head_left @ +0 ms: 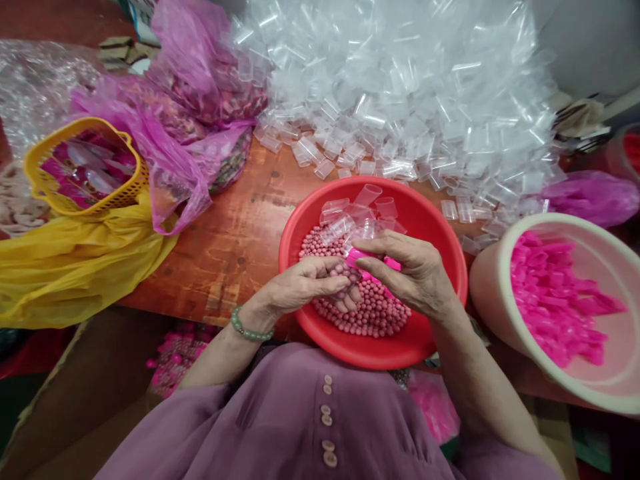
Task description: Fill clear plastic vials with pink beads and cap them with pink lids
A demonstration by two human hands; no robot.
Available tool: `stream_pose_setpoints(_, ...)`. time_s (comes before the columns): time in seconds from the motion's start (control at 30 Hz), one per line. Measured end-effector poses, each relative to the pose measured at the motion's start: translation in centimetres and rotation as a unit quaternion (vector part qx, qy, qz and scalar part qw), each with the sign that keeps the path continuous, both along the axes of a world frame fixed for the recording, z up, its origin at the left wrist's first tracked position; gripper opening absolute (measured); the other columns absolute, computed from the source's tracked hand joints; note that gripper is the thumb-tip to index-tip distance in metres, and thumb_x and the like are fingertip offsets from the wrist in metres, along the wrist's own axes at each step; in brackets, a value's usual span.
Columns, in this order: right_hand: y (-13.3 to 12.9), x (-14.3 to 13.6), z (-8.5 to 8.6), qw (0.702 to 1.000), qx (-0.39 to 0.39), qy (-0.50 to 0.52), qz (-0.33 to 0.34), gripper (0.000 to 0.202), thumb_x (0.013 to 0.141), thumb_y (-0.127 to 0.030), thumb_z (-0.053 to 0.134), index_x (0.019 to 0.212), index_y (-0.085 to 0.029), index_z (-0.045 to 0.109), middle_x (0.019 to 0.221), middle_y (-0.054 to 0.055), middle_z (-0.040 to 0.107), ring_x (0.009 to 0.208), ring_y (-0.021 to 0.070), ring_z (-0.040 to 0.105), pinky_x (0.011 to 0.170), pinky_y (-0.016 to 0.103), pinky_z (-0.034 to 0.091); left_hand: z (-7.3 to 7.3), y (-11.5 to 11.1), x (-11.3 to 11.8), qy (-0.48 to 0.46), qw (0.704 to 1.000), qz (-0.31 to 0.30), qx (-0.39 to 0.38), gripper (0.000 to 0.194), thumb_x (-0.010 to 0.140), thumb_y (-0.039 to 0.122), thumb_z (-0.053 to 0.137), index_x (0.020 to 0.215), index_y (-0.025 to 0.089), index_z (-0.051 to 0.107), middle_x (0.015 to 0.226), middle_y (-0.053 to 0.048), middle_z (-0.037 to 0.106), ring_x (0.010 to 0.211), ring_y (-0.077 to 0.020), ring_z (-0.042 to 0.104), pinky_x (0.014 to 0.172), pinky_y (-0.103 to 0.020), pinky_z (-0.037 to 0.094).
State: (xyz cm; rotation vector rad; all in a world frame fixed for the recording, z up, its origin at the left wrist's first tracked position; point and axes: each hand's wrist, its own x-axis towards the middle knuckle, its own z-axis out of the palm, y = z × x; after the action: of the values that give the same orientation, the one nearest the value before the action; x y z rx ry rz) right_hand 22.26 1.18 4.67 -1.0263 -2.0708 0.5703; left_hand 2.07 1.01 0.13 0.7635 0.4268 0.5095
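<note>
My left hand (320,283) is cupped palm-up over the red basin (291,243), with several dusty-pink beads (345,272) in its curled fingers. Just above that palm, my right hand (410,270) pinches a bright pink plastic piece (356,257) between thumb and fingers. Its far end meets something clear, but the fingers hide how they join. In the basin lies a heap of round pink beads (373,313). Clear plastic tubes (369,195) rest on the beads at the back, and more bright pink pieces show partly beneath my right hand.
A large pile of clear tubes (400,100) spreads over the back of the wooden table (235,233). A pale tub (493,280) of bright pink pieces (555,300) stands at right. At left are a yellow basket (85,210), a purple bag (185,173) and a yellow bag (90,260).
</note>
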Motion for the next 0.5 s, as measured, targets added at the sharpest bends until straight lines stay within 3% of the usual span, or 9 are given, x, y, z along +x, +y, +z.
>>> stream_pose_setpoints(0.2, -0.3, 1.0, 1.4, 0.999, 0.006, -0.044, 0.0, 0.012, 0.087, -0.021, 0.068, 0.098, -0.019, 0.072, 0.077, 0.002, 0.069, 0.067, 0.0114, 0.063, 0.063, 0.024, 0.051, 0.0, 0.0, 0.1, 0.008, 1.0, 0.015, 0.002, 0.027, 0.085, 0.033, 0.07, 0.098, 0.01, 0.063, 0.086, -0.008, 0.071, 0.074, -0.0136, 0.07, 0.07, -0.024, 0.057)
stream_pose_setpoints(0.5, -0.3, -0.3, 0.9, 0.999, 0.002, -0.039, 0.0, 0.012, 0.089, -0.023, 0.065, 0.098, -0.02, 0.071, 0.078, 0.002, 0.07, 0.068, 0.0119, 0.063, 0.063, 0.024, 0.05, -0.1, 0.2, 0.1, 0.009, 1.0, 0.008, 0.02, 0.028, 0.086, 0.034, 0.069, 0.099, 0.01, 0.064, 0.086, -0.008, 0.07, 0.074, -0.0134, 0.07, 0.071, -0.025, 0.056)
